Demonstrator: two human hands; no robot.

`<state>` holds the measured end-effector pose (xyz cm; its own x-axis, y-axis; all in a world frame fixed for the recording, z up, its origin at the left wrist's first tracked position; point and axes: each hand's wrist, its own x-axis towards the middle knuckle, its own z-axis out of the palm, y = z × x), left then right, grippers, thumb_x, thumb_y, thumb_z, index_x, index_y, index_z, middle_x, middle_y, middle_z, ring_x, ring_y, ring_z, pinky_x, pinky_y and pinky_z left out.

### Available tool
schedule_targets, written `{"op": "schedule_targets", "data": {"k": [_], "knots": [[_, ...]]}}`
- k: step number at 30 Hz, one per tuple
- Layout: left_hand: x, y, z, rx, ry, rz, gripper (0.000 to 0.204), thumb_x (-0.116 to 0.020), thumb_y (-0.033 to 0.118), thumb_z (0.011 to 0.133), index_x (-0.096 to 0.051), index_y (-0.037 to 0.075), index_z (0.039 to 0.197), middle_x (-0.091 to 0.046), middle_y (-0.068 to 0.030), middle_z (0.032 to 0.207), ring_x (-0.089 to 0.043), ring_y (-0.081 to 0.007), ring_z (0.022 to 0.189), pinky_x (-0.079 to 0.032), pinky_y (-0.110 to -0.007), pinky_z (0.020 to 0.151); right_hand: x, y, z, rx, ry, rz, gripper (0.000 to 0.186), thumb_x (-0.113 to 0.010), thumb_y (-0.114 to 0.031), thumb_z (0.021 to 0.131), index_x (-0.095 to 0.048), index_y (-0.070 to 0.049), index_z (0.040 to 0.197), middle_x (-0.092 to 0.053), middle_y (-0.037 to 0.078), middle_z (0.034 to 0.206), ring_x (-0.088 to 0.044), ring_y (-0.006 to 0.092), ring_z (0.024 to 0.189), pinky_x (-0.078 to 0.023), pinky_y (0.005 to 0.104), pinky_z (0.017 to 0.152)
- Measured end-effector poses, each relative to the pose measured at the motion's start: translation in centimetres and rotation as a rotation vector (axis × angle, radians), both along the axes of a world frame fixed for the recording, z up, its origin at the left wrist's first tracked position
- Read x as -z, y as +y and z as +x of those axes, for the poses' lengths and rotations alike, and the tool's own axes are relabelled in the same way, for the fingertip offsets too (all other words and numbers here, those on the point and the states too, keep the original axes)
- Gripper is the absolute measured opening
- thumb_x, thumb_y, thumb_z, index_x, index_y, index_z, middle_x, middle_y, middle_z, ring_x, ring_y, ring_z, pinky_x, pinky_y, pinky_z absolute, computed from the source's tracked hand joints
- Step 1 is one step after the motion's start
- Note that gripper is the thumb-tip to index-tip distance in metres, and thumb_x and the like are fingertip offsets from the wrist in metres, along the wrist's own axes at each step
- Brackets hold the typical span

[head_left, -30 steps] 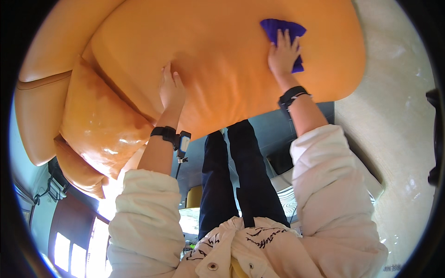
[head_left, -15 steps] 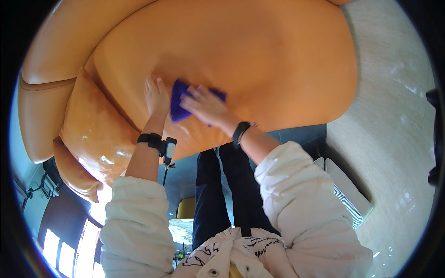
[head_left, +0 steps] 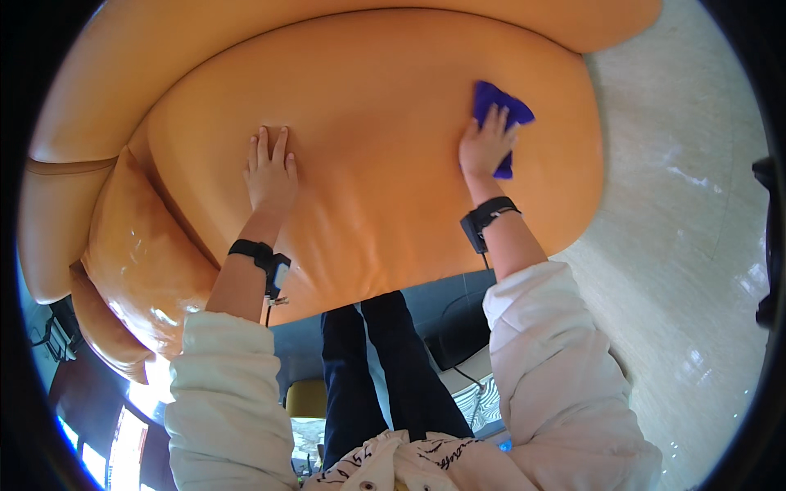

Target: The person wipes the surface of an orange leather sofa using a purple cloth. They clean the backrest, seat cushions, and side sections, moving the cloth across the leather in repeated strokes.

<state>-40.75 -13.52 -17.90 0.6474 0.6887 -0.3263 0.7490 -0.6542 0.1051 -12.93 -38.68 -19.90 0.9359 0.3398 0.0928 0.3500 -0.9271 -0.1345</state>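
My left hand (head_left: 272, 173) lies flat on the orange leather sofa seat (head_left: 368, 172), fingers spread and nothing held. Toward the seat's right end, my right hand (head_left: 485, 147) presses on a purple cloth (head_left: 492, 95) and keeps it against the leather. The cloth sticks out beyond the fingers above and to the right, and a corner shows below the palm. Part of it is hidden under the hand. Each wrist wears a black strap with a small device on it.
The sofa backrest (head_left: 270, 29) curves along the far side, and a glossy orange cushion or armrest (head_left: 147, 254) rises at the left. Pale floor (head_left: 679, 213) lies to the right. Below the seat's near edge are my legs, a dark object (head_left: 458, 335) with a cable, and a yellowish item (head_left: 306, 399).
My right hand has swept the purple cloth from beside my left hand to the right end of the seat. The left hand stays on the leather nearly where it was.
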Motion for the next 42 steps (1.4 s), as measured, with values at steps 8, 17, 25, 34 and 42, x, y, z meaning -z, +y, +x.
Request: {"op": "schedule_targets", "data": {"k": [8, 17, 25, 34, 42], "knots": [[-3.7, 5.2, 0.1, 0.009, 0.032, -0.23, 0.049, -0.044, 0.026, 0.1, -0.039, 0.023, 0.148, -0.03, -0.0083, 0.157, -0.033, -0.033, 0.141, -0.037, -0.043, 0.111, -3.7, 12.5, -16.7, -0.858, 0.337, 0.145, 0.051, -0.058, -0.022, 0.088, -0.053, -0.004, 0.136, -0.041, 0.017, 0.15, -0.029, 0.0496, 0.14, -0.022, 0.064, 0.114], [-0.8, 3.4, 5.5, 0.115, -0.223, 0.051, 0.064, -0.043, 0.039, 0.102, -0.02, 0.016, 0.156, -0.013, -0.0165, 0.162, -0.01, -0.0327, 0.151, -0.011, -0.052, 0.121, -2.7, 1.9, -6.7, -0.471, 0.128, 0.012, 0.059, -0.069, -0.013, 0.08, -0.052, -0.007, 0.136, -0.043, 0.015, 0.148, -0.04, 0.0446, 0.134, -0.029, 0.0618, 0.11], [0.5, 3.7, 7.9, 0.042, 0.137, -0.169, 0.081, -0.029, 0.058, 0.101, 0.003, 0.011, 0.158, 0.012, -0.014, 0.164, 0.014, -0.0308, 0.151, 0.007, -0.051, 0.12, 0.1, -3.3, 9.0, 0.334, 0.053, -0.051, 0.063, -0.052, -0.033, 0.096, -0.034, -0.012, 0.152, -0.03, 0.015, 0.158, -0.026, 0.0533, 0.14, -0.022, 0.0623, 0.113], [0.8, 3.5, 8.3, 0.031, 0.252, -0.181, 0.082, -0.03, 0.057, 0.1, 0.003, 0.009, 0.158, 0.015, -0.0156, 0.163, 0.016, -0.0331, 0.15, 0.008, -0.053, 0.118, -1.6, 13.1, 2.3, -0.274, 0.029, -0.045, 0.056, -0.054, -0.031, 0.094, -0.046, -0.006, 0.143, -0.038, 0.017, 0.153, -0.029, 0.0483, 0.14, -0.021, 0.0617, 0.112], [1.0, 3.9, 8.3, 0.033, 0.397, -0.216, 0.085, -0.034, 0.056, 0.099, 0.003, 0.007, 0.157, 0.016, -0.0163, 0.163, 0.017, -0.0342, 0.15, 0.009, -0.055, 0.117, -2.4, 19.0, -6.8, -0.785, 0.268, 0.2, 0.053, -0.059, -0.02, 0.089, -0.049, -0.008, 0.14, -0.042, 0.014, 0.15, -0.031, 0.0449, 0.141, -0.023, 0.0578, 0.115]]}}
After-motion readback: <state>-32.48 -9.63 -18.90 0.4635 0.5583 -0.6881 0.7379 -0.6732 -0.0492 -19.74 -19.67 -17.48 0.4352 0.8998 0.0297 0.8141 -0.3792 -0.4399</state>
